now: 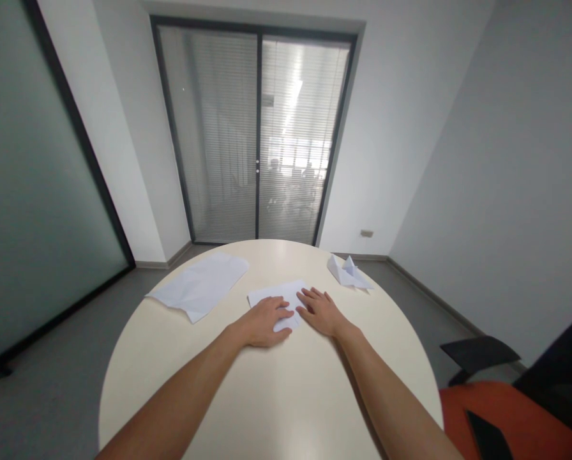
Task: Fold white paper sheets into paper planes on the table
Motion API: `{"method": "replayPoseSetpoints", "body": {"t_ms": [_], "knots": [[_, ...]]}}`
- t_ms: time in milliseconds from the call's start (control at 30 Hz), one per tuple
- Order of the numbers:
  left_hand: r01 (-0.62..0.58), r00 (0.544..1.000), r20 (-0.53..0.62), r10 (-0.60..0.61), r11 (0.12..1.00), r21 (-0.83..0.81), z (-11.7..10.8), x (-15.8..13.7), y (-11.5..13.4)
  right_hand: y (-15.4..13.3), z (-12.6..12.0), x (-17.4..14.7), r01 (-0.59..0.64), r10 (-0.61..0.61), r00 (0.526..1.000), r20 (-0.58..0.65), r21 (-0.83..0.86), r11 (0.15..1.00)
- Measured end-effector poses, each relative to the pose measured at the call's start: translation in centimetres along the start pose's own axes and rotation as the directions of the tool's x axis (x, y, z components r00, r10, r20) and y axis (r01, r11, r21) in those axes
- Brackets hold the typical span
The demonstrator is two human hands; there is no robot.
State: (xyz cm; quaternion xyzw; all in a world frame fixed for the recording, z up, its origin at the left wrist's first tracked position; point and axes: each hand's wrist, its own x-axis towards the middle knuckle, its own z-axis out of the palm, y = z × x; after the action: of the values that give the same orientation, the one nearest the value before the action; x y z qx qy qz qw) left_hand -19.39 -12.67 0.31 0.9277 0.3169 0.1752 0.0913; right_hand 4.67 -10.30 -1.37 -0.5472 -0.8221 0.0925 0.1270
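Note:
A white sheet of paper (281, 291) lies flat near the middle of the round table, partly covered by both hands. My left hand (265, 321) rests on its left and near side, with the fingers spread and pointing right. On its right edge lies my right hand (320, 312), fingers stretched out toward the upper left. Neither hand grips anything. How the paper is folded beneath the fingers is hidden.
A larger creased sheet of white paper (204, 281) lies at the table's left. Folded white paper (349, 273) stands at the far right of the round cream table (276, 396). An orange chair (501, 415) with black armrests is close on the right.

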Motion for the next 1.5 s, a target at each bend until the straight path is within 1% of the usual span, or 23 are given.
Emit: {"method": "replayPoseSetpoints", "body": {"t_ms": [133, 267, 333, 467, 533, 633, 767, 900, 1000, 1100, 1267, 1300, 1433, 1500], "knots": [[-0.001, 1.000, 0.031, 0.001, 1.000, 0.017, 0.1, -0.1, 0.0, 0.3, 0.1, 0.1, -0.020, 0.020, 1.000, -0.001, -0.017, 1.000], [-0.004, 1.000, 0.014, 0.004, 1.000, 0.022, 0.4, 0.0, -0.1, 0.5, 0.0, 0.3, 0.021, -0.023, 0.998, -0.063, -0.038, 0.999], [0.012, 1.000, 0.011, -0.012, 0.999, 0.032, 0.7, 0.1, -0.2, 0.6, -0.1, 0.4, 0.081, -0.084, 0.992, -0.099, -0.038, 0.996], [0.056, 0.998, -0.003, -0.056, 0.997, 0.057, 1.0, 0.1, -0.2, 0.5, -0.2, 0.4, 0.275, -0.274, 0.954, -0.120, -0.010, 0.961], [0.070, 0.998, -0.011, -0.070, 0.996, 0.060, 1.1, 0.1, -0.2, 0.5, -0.3, 0.4, 0.313, -0.311, 0.944, -0.107, 0.006, 0.950], [0.058, 0.998, 0.014, -0.059, 0.996, 0.065, 0.8, 0.1, -0.5, 0.6, -0.3, 0.4, 0.299, -0.297, 0.951, -0.085, 0.009, 0.954], [-0.017, 0.997, 0.074, 0.014, 0.999, 0.032, 0.4, -0.2, -1.4, 0.9, -0.3, 0.5, 0.290, -0.290, 0.955, -0.057, -0.010, 0.957], [-0.035, 0.995, 0.092, 0.035, 0.999, 0.003, 0.2, -0.3, -1.8, 1.1, -0.3, 0.5, 0.257, -0.258, 0.965, -0.045, -0.029, 0.966], [-0.054, 0.996, 0.065, 0.055, 0.998, -0.013, 0.2, -0.3, -1.6, 1.3, -0.4, 0.4, 0.230, -0.232, 0.971, -0.055, -0.042, 0.972], [-0.057, 0.998, 0.024, 0.057, 0.998, -0.030, 0.1, -0.3, -1.4, 1.4, -0.4, 0.4, 0.234, -0.237, 0.968, -0.078, -0.053, 0.971], [-0.024, 1.000, -0.002, 0.024, 0.999, -0.032, -0.1, -0.3, -1.4, 1.4, -0.4, 0.6, 0.357, -0.356, 0.926, -0.129, -0.018, 0.934], [-0.018, 1.000, -0.002, 0.018, 0.999, -0.031, -0.2, -0.3, -1.4, 1.3, -0.4, 0.6, 0.366, -0.363, 0.922, -0.138, -0.004, 0.931], [-0.006, 1.000, -0.008, 0.005, 0.998, -0.056, -0.4, -0.1, -1.4, 1.2, -0.3, 0.6, 0.297, -0.281, 0.944, -0.170, 0.074, 0.952], [0.022, 0.999, -0.031, -0.025, 0.997, -0.068, -0.4, 0.1, -1.4, 1.1, -0.4, 0.5, 0.273, -0.253, 0.953, -0.165, 0.106, 0.956]]}}
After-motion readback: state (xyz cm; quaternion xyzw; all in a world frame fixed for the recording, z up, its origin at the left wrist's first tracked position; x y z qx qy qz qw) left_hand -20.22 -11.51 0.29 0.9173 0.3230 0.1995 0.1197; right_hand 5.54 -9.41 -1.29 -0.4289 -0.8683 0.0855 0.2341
